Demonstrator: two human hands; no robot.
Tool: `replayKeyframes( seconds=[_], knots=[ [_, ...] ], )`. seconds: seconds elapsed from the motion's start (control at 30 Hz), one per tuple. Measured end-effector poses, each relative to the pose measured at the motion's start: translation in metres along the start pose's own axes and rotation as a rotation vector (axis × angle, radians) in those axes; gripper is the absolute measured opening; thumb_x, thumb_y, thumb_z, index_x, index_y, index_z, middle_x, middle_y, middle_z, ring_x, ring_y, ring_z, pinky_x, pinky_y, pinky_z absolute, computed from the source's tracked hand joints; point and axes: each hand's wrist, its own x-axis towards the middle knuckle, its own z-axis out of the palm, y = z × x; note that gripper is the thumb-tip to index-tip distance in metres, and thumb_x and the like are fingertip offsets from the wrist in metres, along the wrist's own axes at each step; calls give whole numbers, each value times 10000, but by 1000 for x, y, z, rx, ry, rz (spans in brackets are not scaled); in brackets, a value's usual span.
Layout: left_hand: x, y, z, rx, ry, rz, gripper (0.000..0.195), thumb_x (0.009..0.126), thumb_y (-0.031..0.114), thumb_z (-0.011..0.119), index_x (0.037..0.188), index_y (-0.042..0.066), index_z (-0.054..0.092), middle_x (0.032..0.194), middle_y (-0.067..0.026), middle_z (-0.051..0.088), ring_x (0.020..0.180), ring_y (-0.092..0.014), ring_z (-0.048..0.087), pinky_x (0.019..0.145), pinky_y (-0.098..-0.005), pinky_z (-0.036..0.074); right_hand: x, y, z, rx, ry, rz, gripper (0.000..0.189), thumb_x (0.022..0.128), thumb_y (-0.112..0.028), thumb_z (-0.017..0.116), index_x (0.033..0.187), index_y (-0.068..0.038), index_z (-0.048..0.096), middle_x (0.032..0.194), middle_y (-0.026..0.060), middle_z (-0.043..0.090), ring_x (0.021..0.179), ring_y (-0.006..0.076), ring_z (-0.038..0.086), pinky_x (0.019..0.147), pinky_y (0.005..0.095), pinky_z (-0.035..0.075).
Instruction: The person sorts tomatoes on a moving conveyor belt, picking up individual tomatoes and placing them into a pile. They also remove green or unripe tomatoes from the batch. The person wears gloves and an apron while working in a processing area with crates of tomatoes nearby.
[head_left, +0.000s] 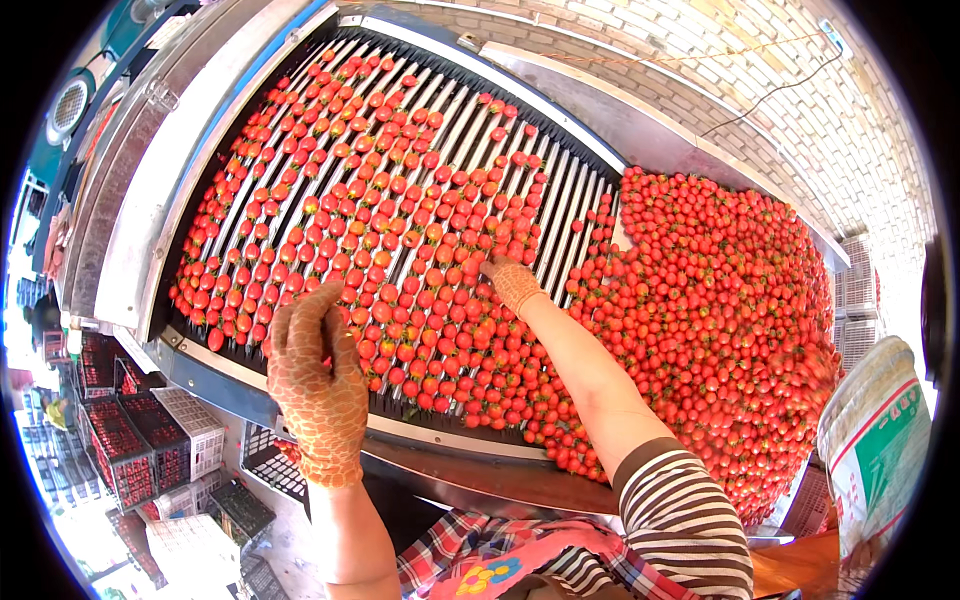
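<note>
My left hand (319, 390), in an orange patterned glove, is raised over the near edge of the roller conveyor (457, 139). Its fingers curl toward the thumb; a bit of red shows in the gap, but I cannot tell whether a tomato is held. My right hand (514, 285), gloved alike, reaches over the middle of the rollers, its fingertips at the small red tomatoes (450, 259) there. Its grip is hidden from me. Tomatoes lie in rows between the metal rollers, some with green stem ends. On the right, a deep heap of tomatoes (720, 300) meets the rollers.
A metal side rail (480, 446) runs along the near edge. Crates of tomatoes (124, 450) stack at lower left, beside an open black crate (274, 457) below the conveyor. A printed sack (874, 450) stands at right. A brick wall (810, 97) rises behind.
</note>
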Motion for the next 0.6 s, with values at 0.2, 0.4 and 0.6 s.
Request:
replayKeyframes(
  seconds=[0.2, 0.4, 0.6],
  knots=[
    [1, 5, -7, -33, 16, -87, 176, 860, 15, 567, 1010, 67, 643, 910, -85, 612, 778, -189, 601, 654, -293, 477, -24, -4, 6, 260, 72, 298, 222, 766, -177, 575, 933, -31, 555, 894, 209, 613, 864, 381, 590, 739, 449, 471],
    [0, 10, -3, -74, 54, -90, 172, 856, -8, 559, 1000, 41, 640, 884, -76, 610, 720, -144, 556, 605, -265, 440, -17, -72, -8, 197, 181, -59, 169, 793, -111, 519, 913, -22, 596, 875, 212, 608, 851, 347, 604, 721, 454, 491],
    [-2, 12, 7, -105, 3, -80, 163, 860, 0, 557, 999, 36, 635, 866, -79, 595, 687, -156, 550, 579, -260, 437, 10, -86, -2, -181, -372, -56, 198, 835, -98, 458, 840, 15, 621, 825, 198, 661, 781, 327, 666, 648, 419, 542]
  ],
)
